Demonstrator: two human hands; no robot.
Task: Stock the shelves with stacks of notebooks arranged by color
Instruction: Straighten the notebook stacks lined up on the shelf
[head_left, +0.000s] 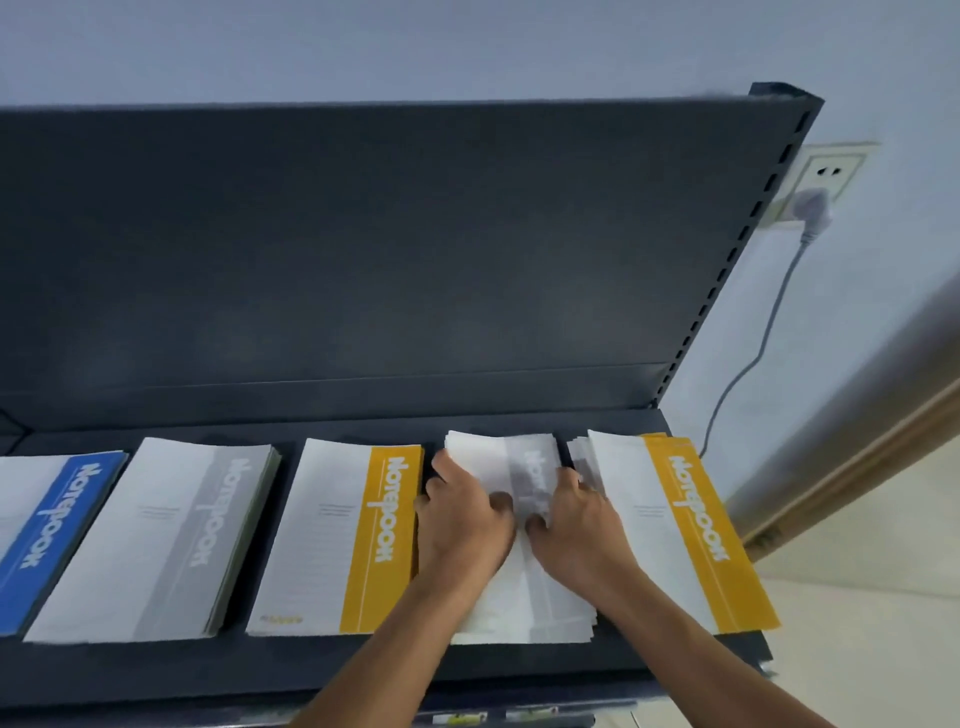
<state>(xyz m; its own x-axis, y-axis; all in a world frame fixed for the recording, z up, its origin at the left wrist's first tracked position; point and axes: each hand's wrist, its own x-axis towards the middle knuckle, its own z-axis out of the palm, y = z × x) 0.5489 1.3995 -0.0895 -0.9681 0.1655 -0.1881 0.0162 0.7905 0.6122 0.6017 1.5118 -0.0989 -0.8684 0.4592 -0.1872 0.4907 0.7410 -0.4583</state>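
A dark shelf carries several stacks of notebooks side by side. From the left lie a blue stack, a grey stack, a yellow stack, a second grey stack and another yellow stack at the right end. Both hands lie on the second grey stack. My left hand holds its left side, fingers curled over the left edge. My right hand holds its right side, fingers tucked at the right edge. The stack's sheets look slightly fanned and blurred.
The shelf's dark back panel rises behind the stacks, with a slotted upright at its right. A wall socket with a plug and a hanging cable are on the wall to the right.
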